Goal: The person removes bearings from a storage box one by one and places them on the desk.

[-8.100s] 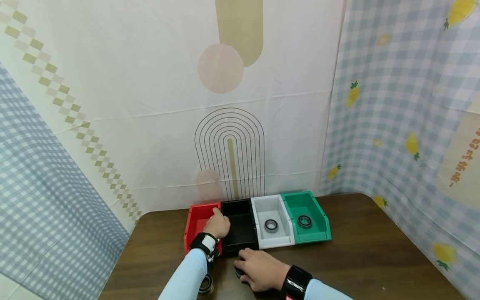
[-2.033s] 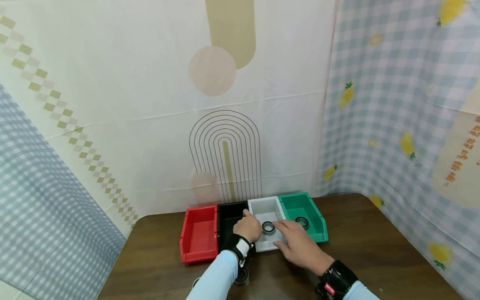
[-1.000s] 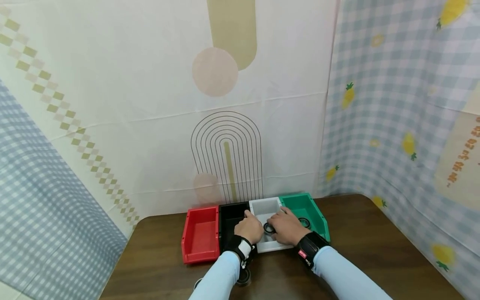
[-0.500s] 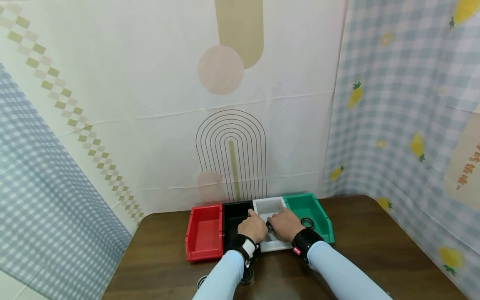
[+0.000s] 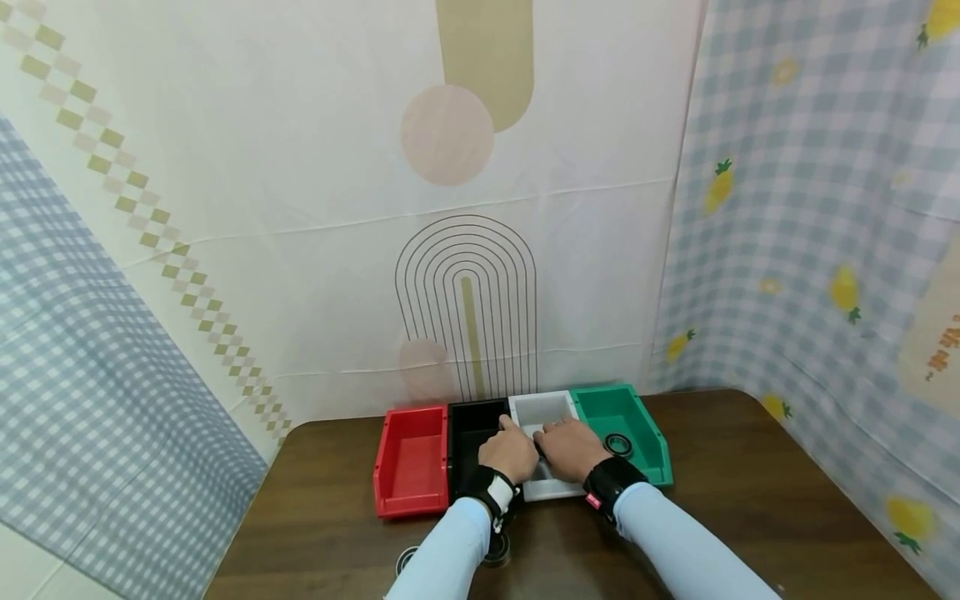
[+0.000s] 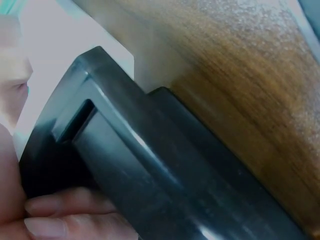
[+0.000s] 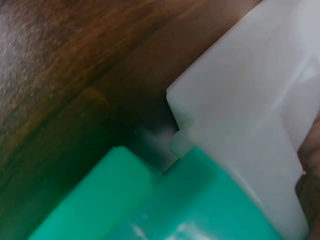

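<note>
Since a second ago my view has tipped a little, but both hands have stayed over the white bin (image 5: 553, 488). The ring that showed between them there is now covered by them, so I judge it to be under the fingers, though I cannot see a grip on it.

On the counter (image 5: 750, 508) four bins stand in a touching row at 12 o'clock from me. The red bin (image 5: 411, 467), at the 9 o'clock end, shows nothing inside. The black bin (image 5: 468, 429) is next; its inside is too dark to read. The white bin follows, its floor mostly hidden. The green bin (image 5: 637, 417), at the 3 o'clock end, holds one dark ring (image 5: 618, 444).

My left hand (image 5: 510, 454) sits at the wall between the black and white bins, fingers (image 6: 60, 212) curled against the black wall; whether they hold anything I cannot tell. My right hand (image 5: 568, 450) lies over the white bin, fingers bent down into it, grip unclear.

At 6 o'clock, partly under my left sleeve, two more rings (image 5: 497, 548) lie on the counter.
</note>
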`<move>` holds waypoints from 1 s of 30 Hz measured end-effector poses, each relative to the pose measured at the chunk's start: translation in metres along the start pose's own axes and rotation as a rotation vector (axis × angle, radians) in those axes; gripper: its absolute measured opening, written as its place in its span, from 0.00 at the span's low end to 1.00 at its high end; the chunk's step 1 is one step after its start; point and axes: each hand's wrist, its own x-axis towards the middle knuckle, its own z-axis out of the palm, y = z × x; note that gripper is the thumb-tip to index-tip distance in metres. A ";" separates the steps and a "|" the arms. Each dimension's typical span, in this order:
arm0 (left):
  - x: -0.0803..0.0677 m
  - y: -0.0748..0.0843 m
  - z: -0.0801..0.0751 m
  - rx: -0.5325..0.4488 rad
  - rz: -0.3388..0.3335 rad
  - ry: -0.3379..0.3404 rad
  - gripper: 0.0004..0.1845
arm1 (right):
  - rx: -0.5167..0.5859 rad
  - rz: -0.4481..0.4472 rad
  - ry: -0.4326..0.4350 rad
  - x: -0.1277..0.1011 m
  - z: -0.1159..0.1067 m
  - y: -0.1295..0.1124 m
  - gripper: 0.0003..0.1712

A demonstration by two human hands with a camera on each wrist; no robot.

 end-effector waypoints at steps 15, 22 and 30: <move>0.000 0.000 -0.001 0.000 0.015 0.005 0.34 | 0.022 0.027 -0.043 -0.001 -0.004 -0.002 0.12; -0.001 0.001 -0.004 0.005 0.013 -0.006 0.35 | 0.022 0.031 -0.027 -0.003 -0.009 -0.002 0.12; 0.000 -0.001 -0.002 0.014 0.005 -0.014 0.36 | 0.042 0.044 -0.026 -0.004 -0.009 -0.004 0.14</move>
